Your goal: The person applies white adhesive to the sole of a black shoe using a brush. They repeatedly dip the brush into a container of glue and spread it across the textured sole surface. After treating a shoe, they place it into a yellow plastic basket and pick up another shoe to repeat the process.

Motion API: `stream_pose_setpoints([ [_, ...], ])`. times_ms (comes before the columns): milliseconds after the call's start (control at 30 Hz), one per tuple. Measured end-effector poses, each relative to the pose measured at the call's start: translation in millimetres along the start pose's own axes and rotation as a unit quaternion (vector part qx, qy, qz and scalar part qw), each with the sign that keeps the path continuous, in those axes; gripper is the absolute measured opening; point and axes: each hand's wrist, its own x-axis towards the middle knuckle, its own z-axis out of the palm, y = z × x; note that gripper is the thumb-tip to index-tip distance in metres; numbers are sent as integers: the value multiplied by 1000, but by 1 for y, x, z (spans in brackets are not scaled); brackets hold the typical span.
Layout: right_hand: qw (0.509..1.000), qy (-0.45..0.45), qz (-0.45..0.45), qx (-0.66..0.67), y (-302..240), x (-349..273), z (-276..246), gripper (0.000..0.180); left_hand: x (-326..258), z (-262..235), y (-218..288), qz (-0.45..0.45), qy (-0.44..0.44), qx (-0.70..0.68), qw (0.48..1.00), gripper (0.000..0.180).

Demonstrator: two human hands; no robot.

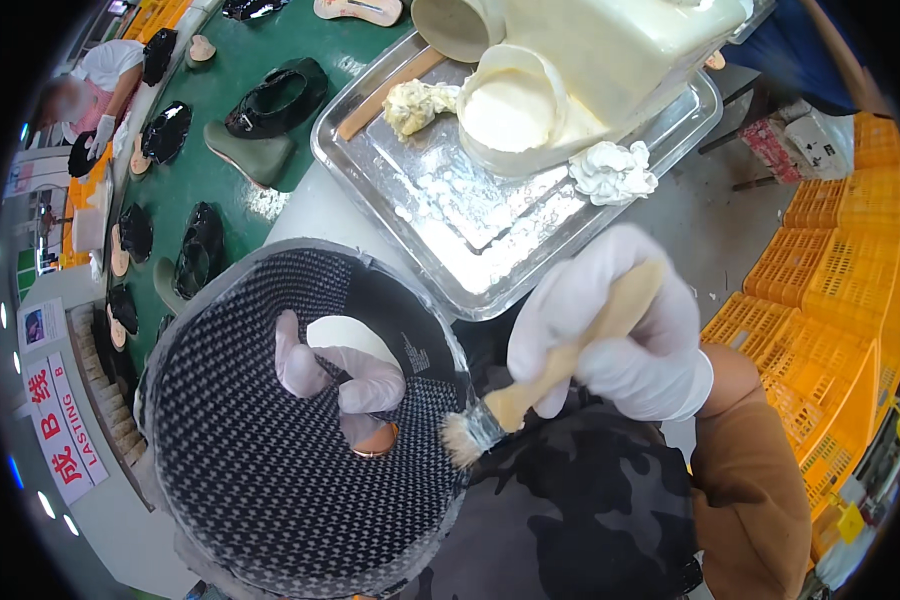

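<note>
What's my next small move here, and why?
Perhaps stroke the bristles along the right edge of the houndstooth fabric piece: your right hand holds the wooden-handled brush with its tip at that edge, though contact is unclear, and your left hand is at the piece's middle.

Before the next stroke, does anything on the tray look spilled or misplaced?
Yes, the metal tray looks messy: a crumpled white wad lies at its right side, and a yellowish lump sits by the wooden stick. White patches on the tray may be spills or glare. The paintbrush in the right hand looks intact.
</note>
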Motion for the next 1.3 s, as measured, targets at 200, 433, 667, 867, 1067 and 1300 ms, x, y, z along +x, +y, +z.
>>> stream_pose_setpoints([
  [200,984,45,-78,-157,28,4,-27,24,-2,-1,17,-103,-107,-62,987,36],
  [433,995,-22,-62,-71,8,5,-8,22,8,-2,11,-100,-26,-51,993,36],
  [667,937,8,-211,-279,44,32,-36,21,3,-31,22,-329,-290,-52,897,45],
  [867,916,29,-338,-215,43,58,-28,20,32,-35,22,-411,-270,-97,866,44],
  [1067,956,198,-215,-8,5,38,-44,16,-7,-13,29,-581,147,-403,692,41],
  [1300,920,276,-27,277,-3,12,-65,24,-15,-25,24,-621,104,-432,646,45],
])
